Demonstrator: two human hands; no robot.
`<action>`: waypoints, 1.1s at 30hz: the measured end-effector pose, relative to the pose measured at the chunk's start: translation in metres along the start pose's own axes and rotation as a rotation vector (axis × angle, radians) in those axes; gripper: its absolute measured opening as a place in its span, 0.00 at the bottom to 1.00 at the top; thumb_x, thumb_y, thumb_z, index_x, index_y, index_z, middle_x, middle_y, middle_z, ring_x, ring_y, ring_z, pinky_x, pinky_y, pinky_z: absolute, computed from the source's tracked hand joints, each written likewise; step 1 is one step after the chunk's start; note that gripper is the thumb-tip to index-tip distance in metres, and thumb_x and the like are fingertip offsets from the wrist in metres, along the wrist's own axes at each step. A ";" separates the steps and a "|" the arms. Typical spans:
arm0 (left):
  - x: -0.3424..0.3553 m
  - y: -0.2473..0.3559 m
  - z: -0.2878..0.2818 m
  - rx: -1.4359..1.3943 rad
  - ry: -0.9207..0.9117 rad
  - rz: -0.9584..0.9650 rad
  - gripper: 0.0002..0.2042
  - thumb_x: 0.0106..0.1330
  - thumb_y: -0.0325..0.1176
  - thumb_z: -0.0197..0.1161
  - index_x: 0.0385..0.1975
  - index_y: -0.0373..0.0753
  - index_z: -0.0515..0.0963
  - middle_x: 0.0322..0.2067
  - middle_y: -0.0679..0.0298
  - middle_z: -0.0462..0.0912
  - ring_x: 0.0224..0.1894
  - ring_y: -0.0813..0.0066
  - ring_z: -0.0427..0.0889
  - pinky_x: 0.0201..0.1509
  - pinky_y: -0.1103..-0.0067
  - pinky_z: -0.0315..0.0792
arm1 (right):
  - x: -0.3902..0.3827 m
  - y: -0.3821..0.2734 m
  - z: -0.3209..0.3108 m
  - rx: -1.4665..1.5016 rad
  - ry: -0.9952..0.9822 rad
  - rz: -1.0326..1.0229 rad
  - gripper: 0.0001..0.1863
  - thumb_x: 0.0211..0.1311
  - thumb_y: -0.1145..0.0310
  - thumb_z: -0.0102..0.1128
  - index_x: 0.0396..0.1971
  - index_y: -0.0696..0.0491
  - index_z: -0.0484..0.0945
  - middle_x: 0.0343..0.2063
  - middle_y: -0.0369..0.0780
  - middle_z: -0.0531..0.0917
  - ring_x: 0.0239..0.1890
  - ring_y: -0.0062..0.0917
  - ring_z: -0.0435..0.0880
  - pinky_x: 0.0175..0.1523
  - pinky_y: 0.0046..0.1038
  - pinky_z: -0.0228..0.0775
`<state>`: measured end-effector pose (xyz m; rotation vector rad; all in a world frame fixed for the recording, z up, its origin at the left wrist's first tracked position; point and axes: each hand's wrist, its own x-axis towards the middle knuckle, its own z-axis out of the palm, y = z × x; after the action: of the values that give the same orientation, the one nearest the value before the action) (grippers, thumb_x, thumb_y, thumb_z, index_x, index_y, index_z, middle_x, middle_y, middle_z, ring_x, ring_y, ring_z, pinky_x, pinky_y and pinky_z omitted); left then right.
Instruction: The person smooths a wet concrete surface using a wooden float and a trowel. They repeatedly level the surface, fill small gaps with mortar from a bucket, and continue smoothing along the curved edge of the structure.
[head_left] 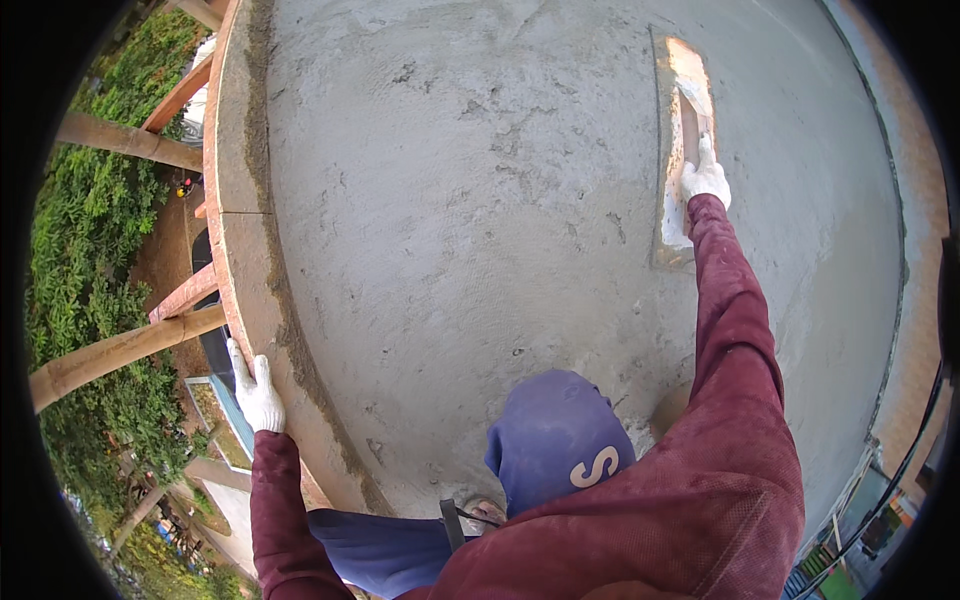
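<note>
My right hand (707, 180), in a white knitted glove, is closed around the handle of a long rectangular hand float (676, 222). The float is worn, with orange and whitish patches on its back, and lies flat on wet grey concrete (450, 230). Over at the left, my left hand (259, 398), gloved the same way, rests against the outer edge of a curved wooden form board (232, 240). Two of its fingers point up and stand apart; the others are partly hidden.
Bamboo poles (130, 355) and timber braces (185, 95) meet the form from outside. Beyond the edge is a drop to trees (100, 230) and ground far below. My blue-clad knee (560, 440) is over the slab. A dark cable (905, 460) hangs at the right.
</note>
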<state>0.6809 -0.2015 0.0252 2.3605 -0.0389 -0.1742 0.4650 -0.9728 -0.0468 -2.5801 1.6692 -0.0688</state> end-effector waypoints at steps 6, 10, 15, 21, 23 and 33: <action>-0.002 0.009 -0.003 0.192 0.053 -0.012 0.33 0.80 0.35 0.56 0.80 0.33 0.54 0.80 0.52 0.57 0.81 0.62 0.57 0.82 0.73 0.49 | -0.185 0.000 0.030 0.145 -0.101 -0.256 0.45 0.62 0.63 0.65 0.80 0.32 0.57 0.60 0.51 0.80 0.53 0.51 0.86 0.59 0.49 0.78; -0.003 0.000 -0.014 0.330 0.049 0.011 0.35 0.79 0.37 0.58 0.81 0.34 0.52 0.80 0.52 0.56 0.81 0.60 0.56 0.83 0.73 0.48 | -0.073 -0.074 0.010 0.108 -0.167 -0.319 0.42 0.67 0.60 0.62 0.79 0.27 0.57 0.55 0.52 0.84 0.52 0.51 0.87 0.56 0.48 0.79; 0.004 0.007 0.004 0.230 0.018 0.031 0.35 0.79 0.37 0.59 0.80 0.34 0.54 0.80 0.52 0.58 0.81 0.61 0.58 0.82 0.72 0.50 | 0.035 -0.176 0.021 0.057 -0.043 -0.274 0.36 0.69 0.52 0.60 0.76 0.29 0.62 0.56 0.49 0.86 0.57 0.47 0.86 0.60 0.48 0.77; -0.007 -0.002 -0.009 0.017 0.030 -0.011 0.35 0.76 0.31 0.59 0.81 0.34 0.53 0.80 0.56 0.57 0.80 0.65 0.58 0.82 0.73 0.49 | -0.136 -0.126 0.024 0.124 -0.142 -0.512 0.39 0.64 0.59 0.64 0.76 0.26 0.65 0.61 0.50 0.81 0.52 0.49 0.87 0.60 0.44 0.79; -0.006 0.001 -0.014 0.056 0.035 0.005 0.35 0.76 0.30 0.60 0.81 0.34 0.53 0.81 0.56 0.56 0.81 0.65 0.58 0.82 0.73 0.49 | -0.147 -0.100 0.011 0.016 -0.216 -0.467 0.39 0.64 0.60 0.65 0.76 0.27 0.65 0.55 0.50 0.84 0.51 0.47 0.88 0.59 0.44 0.80; -0.003 -0.014 -0.013 0.101 0.017 0.063 0.35 0.78 0.35 0.60 0.81 0.35 0.53 0.80 0.57 0.58 0.79 0.68 0.60 0.80 0.74 0.52 | -0.106 -0.151 0.024 0.137 -0.120 -0.322 0.36 0.64 0.55 0.60 0.74 0.31 0.67 0.52 0.52 0.86 0.50 0.50 0.87 0.57 0.48 0.78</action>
<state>0.6795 -0.1823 0.0254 2.4581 -0.1165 -0.1240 0.5602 -0.8136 -0.0590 -2.6622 1.1569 -0.0420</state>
